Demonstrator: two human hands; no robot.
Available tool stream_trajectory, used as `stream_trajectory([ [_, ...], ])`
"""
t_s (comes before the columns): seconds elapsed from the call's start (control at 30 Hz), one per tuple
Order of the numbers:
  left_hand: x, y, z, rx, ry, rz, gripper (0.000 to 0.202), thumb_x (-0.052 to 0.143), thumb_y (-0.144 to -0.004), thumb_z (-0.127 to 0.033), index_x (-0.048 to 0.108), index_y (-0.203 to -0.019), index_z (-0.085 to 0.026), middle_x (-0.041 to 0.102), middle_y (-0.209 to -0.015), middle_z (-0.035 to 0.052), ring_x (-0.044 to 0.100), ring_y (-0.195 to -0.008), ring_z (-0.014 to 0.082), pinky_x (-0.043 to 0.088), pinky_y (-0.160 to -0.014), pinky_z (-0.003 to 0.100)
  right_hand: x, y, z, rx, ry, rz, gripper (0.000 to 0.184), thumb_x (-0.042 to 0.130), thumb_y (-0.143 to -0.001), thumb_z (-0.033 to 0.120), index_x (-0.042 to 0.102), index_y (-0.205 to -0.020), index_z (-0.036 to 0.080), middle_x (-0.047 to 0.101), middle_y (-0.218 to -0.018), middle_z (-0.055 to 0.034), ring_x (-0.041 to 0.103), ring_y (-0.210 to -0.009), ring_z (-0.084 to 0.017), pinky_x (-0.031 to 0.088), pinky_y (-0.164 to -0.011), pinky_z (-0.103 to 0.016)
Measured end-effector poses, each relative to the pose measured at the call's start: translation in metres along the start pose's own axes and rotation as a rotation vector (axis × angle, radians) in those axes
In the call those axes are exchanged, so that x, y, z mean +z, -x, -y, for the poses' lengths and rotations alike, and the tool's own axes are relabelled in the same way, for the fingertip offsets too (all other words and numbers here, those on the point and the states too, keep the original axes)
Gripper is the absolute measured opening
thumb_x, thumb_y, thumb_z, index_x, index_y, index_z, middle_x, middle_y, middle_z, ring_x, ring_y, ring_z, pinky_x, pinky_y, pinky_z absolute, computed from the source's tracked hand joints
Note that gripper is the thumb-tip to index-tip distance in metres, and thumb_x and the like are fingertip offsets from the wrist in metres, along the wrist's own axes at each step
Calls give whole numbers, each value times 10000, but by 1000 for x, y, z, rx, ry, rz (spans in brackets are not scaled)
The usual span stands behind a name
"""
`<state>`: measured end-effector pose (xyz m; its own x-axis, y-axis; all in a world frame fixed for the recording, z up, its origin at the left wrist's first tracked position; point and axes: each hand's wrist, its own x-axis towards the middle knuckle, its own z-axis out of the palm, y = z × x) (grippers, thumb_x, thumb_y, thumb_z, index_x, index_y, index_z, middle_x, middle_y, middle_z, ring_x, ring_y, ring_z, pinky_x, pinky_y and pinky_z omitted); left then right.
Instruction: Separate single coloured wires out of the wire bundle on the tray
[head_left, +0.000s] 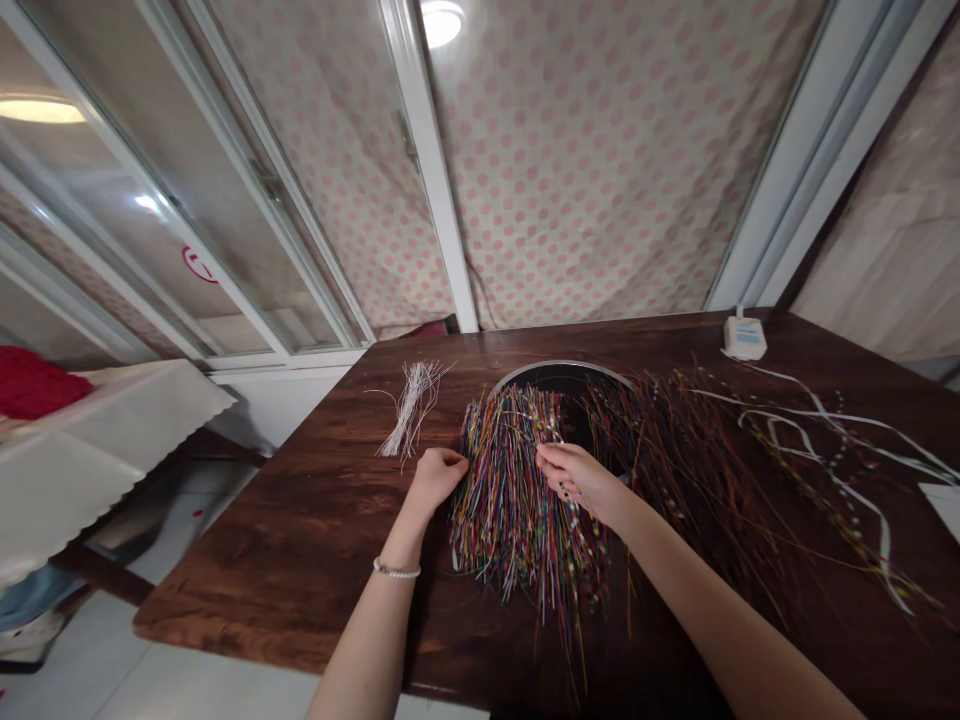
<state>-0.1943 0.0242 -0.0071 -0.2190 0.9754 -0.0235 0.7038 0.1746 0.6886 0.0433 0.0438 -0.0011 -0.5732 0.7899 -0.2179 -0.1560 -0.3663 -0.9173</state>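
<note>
A wide bundle of thin multicoloured strands [510, 490] lies on the dark wooden table, partly over a round black inset with a pale rim. At its left edge, my left hand [440, 474] has thumb and fingers pinched together; whatever is between them is too small to make out. My right hand [581, 474] is closed over the bundle's right side, pinching light-and-dark banded strands [574, 515]. To the right spreads a looser pile of brownish-red strands [690, 470]. Beyond my left hand sits a small bunch of white strands [411, 405].
The wooden table [277, 540] reaches to a polka-dot curtain [585, 170] behind glass. A white power adapter [744, 336] stands at the back right, with white ribbons [810, 440] trailing nearby. At the left is another table with a white cloth [112, 440] and red material [37, 383].
</note>
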Motion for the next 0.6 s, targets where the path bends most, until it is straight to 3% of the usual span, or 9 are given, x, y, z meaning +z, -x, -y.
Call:
stream_trajectory([
  [0.4, 0, 8, -14, 67, -84, -105, 143, 556, -642, -219, 687, -654, -164, 683, -690, 51, 611, -681, 172, 406, -641, 252, -2, -3, -3, 11, 45, -27, 288, 513, -765, 451, 487, -685, 175, 225, -410, 110, 171, -338, -34, 84, -320, -184],
  [0.6, -4, 11, -18, 187, -30, -269, 94, 560, -642, -201, 648, -635, -169, 663, -659, 24, 600, -627, 146, 431, -640, 244, -3, -3, -3, 19, 52, -33, 298, 515, -760, 461, 498, -689, 172, 228, -416, 106, 182, -346, -37, 88, -329, -186],
])
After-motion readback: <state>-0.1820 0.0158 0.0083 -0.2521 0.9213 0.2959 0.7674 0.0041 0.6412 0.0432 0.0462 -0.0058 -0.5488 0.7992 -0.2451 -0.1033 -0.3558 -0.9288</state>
